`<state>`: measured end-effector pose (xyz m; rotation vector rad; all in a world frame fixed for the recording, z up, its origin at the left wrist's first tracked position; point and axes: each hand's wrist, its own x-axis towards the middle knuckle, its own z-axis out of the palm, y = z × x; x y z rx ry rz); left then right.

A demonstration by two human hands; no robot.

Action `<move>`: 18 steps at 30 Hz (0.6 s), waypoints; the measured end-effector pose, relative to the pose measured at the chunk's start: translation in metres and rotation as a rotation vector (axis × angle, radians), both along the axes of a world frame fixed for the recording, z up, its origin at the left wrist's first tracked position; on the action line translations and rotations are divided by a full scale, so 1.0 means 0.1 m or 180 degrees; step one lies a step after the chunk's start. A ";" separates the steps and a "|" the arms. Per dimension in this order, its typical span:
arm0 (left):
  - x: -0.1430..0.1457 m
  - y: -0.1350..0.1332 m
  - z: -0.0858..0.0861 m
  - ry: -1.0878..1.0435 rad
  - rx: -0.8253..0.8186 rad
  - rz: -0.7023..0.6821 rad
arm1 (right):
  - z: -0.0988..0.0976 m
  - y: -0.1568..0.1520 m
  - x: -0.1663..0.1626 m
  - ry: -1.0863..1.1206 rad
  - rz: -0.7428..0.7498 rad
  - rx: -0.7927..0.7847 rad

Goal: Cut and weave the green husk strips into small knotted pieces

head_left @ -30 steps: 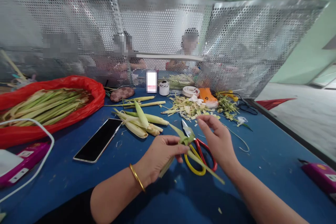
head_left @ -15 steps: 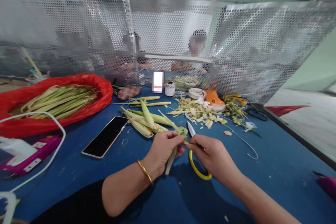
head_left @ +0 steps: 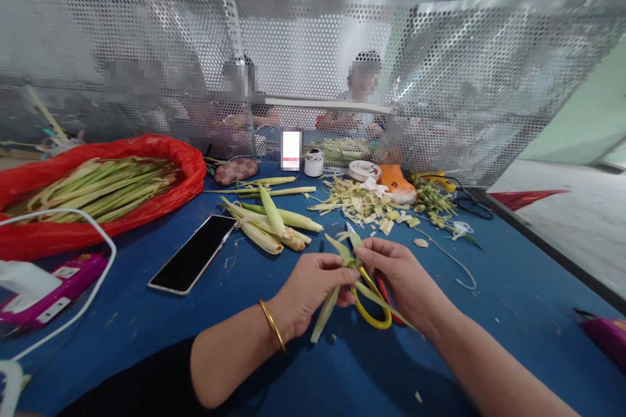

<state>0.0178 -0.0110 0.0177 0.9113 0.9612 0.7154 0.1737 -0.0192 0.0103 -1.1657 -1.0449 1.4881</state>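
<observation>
My left hand (head_left: 315,283), with a gold bangle on its wrist, pinches folded pale green leaf strips (head_left: 324,318) that look like corn husk. One strip hangs below its fingers, and another stretches to the right under my right hand (head_left: 403,273). The fingertips of that hand are closed on the upper end of the same folded piece. Scissors (head_left: 376,324) with yellow and red handles lie on the table just beneath, partly covered by the strips and my right hand. Beyond my left hand rests a pile of husk-wrapped ears (head_left: 264,239).
A black-screened phone (head_left: 193,255) lies left of the pile. Farther left are a red bag (head_left: 188,163) of long leaves and a purple power strip (head_left: 81,287) with a white cable. Trimmings (head_left: 364,202) and a tape roll (head_left: 364,171) lie before a perforated metal screen (head_left: 313,45); people sit behind it.
My right hand has moved up to the top of the folded strips, uncovering the red scissor handle. A strip now extends to the right beneath it. The view has shifted slightly.
</observation>
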 end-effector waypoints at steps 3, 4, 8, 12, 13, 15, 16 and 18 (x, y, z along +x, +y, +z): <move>-0.01 0.00 0.00 -0.0027 -0.0102 -0.0149 | -0.03 -0.01 -0.03 0.0303 -0.0219 0.0026; -0.02 0.00 0.00 -0.0028 -0.0108 -0.0157 | -0.04 -0.01 -0.04 0.0256 -0.0332 0.0094; -0.02 0.01 0.00 0.0039 -0.0119 -0.0133 | -0.08 0.05 -0.04 -0.0141 -0.0635 0.0247; -0.02 0.03 0.00 0.0030 -0.0163 0.0191 | -0.01 0.03 -0.01 -0.1356 -0.1003 0.0922; -0.02 0.05 0.00 -0.0017 -0.0121 0.0325 | 0.02 -0.01 0.00 -0.1832 -0.1244 0.1347; -0.05 0.08 0.01 -0.0166 -0.0010 0.0543 | 0.08 -0.11 -0.01 -0.2709 -0.1459 0.2306; -0.06 0.10 0.02 -0.0263 0.0042 0.0587 | 0.10 -0.16 -0.02 -0.2997 -0.1261 0.2660; -0.08 0.12 0.04 -0.0441 0.0109 0.0581 | 0.10 -0.24 -0.07 -0.3318 -0.0679 0.2828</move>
